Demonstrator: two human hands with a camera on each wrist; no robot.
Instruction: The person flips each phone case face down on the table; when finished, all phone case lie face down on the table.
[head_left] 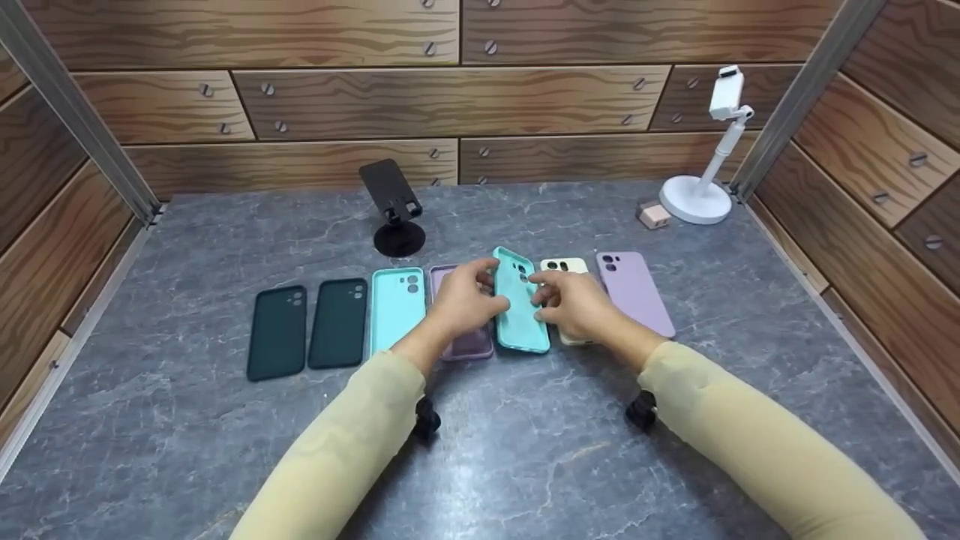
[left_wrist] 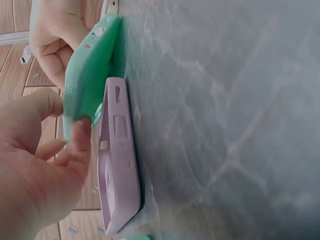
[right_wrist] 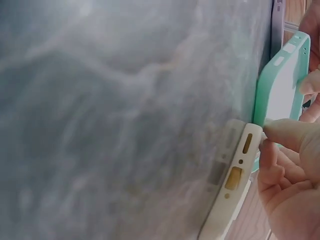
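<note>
Both hands are at one tilted turquoise case [head_left: 517, 319], a smooth, thin-walled phone case with rounded corners, at mid-row over the bench [head_left: 525, 450]. Left hand [head_left: 465, 300] pinches its raised left edge between thumb and fingers; right hand [head_left: 576, 304] grips the lower right edge, thumb tip at the rim, other fingers curled. Inner face is turned up, rim standing around it like a shallow tray's; camera cutouts pierce it near the far end, port slots its near wall. Just left, partly under the left hand, lies a purple case [head_left: 471, 347], hollow side up, slot and port hole cut through its end wall. Just right is a cream case [right_wrist: 220, 212], matte, with similar end-wall openings. Further left, flat: a pale turquoise case [head_left: 394, 311] and two dark green-black cases [head_left: 337, 322], all rectangular, round-cornered. Far right of row: a lilac case [head_left: 637, 292], back up, matte. Behind: a black stand [head_left: 390, 187] with slanted plate on a disc base; a white stand [head_left: 696, 201], round-footed, slim-stemmed; beside it a small beige block [head_left: 655, 217]. Bench surface is grey, marble-veined, slightly glossy; wood-grain panels [head_left: 360, 101] with printed screw heads stand behind.
</note>
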